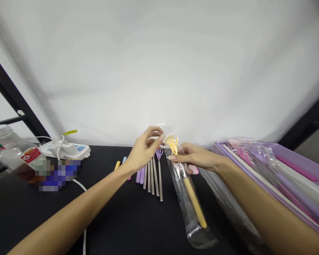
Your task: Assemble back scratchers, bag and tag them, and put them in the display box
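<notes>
Clear plastic sleeve [191, 209] trails across the black tabletop [42, 216] and up into the right hand [194, 157], closed around it just under a yellow claw-shaped back scratcher head [172, 144]. Left hand [145, 148] pinches the sleeve's upper edge, right beside that claw! Just beyond, steel rods [151, 180] lie in a row with a purple claw head [158, 154]. Far right, a purple tray [266, 177] holds more bagged items; far left, a white power strip [66, 148].
</notes>
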### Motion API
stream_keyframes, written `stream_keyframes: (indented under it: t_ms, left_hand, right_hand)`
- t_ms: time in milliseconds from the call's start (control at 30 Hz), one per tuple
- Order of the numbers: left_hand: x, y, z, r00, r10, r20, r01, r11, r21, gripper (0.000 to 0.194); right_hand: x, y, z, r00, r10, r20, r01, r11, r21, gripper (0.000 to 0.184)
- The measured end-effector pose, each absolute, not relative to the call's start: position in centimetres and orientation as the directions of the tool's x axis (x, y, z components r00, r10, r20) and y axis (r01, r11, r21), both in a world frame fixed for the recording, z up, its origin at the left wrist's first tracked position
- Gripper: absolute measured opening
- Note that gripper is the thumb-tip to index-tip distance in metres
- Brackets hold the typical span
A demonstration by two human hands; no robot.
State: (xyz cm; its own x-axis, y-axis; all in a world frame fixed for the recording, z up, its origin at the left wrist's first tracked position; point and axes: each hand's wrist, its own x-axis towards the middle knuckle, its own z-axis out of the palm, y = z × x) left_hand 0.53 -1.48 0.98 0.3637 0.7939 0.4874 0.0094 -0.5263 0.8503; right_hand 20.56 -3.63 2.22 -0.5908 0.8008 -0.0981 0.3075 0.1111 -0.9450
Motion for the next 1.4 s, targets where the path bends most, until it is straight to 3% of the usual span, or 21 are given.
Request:
stream_keyframes:
  t_ms: [167,333,467,567,633,700,767,900,1100,1400]
  left_hand:
    - [0.3,-1.7,1.2,0.435,0.765,0.475,0.065,-0.553,0.831,0.022]
    - [0.0,-1.5,0.9,0.492,0.763,0.420,0.009,-0.486,0.874,0.057]
    - [-0.3,-1.0,0.4,0.520,0.763,0.384,-0.012,-0.443,0.896,0.071]
    - [-0.5,-0.6,-0.1,0.555,0.765,0.329,0.002,-0.396,0.918,0.075]
    - [-0.6,-0.4,-0.4,0.593,0.758,0.271,0.013,-0.345,0.938,0.075]
    - [-0.6,-0.5,-0.7,0.622,0.752,0.221,0.027,-0.302,0.953,0.075]
    - [-0.4,-0.7,-1.0,0.641,0.743,0.191,0.038,-0.279,0.959,0.075]
    - [0.1,-1.2,-1.7,0.686,0.711,0.152,0.069,-0.272,0.960,0.075]
    - [0.3,-1.1,-2.2,0.693,0.707,0.140,0.111,-0.297,0.948,0.074]
    - [0.3,-1.0,-2.5,0.692,0.705,0.153,0.110,-0.313,0.943,0.073]
  right_hand:
    - [20.1,-4.1,2.2,-0.639,0.743,-0.198,0.376,0.078,-0.923,0.034]
    - [19.9,-4.4,2.2,-0.640,0.725,-0.253,0.375,0.008,-0.927,0.033]
    - [21.0,-3.7,2.6,-0.609,0.722,-0.328,0.457,-0.019,-0.889,0.039]
    - [22.8,-2.5,2.9,-0.495,0.836,-0.237,0.521,0.068,-0.851,0.044]
    - [24.2,-1.7,2.7,-0.351,0.931,-0.099,0.657,0.169,-0.735,0.043]
    - [25.3,-1.2,2.3,-0.257,0.966,-0.029,0.825,0.204,-0.526,0.046]
    - [26.0,-1.0,1.8,-0.257,0.962,-0.094,0.913,0.210,-0.349,0.058]
    - [25.8,-0.9,1.1,-0.303,0.919,-0.251,0.946,0.257,-0.200,0.063]
    - [25.4,-0.7,1.2,-0.272,0.910,-0.314,0.958,0.224,-0.180,0.052]
    - [25.7,-0.5,0.8,-0.245,0.917,-0.315,0.964,0.197,-0.179,0.057]
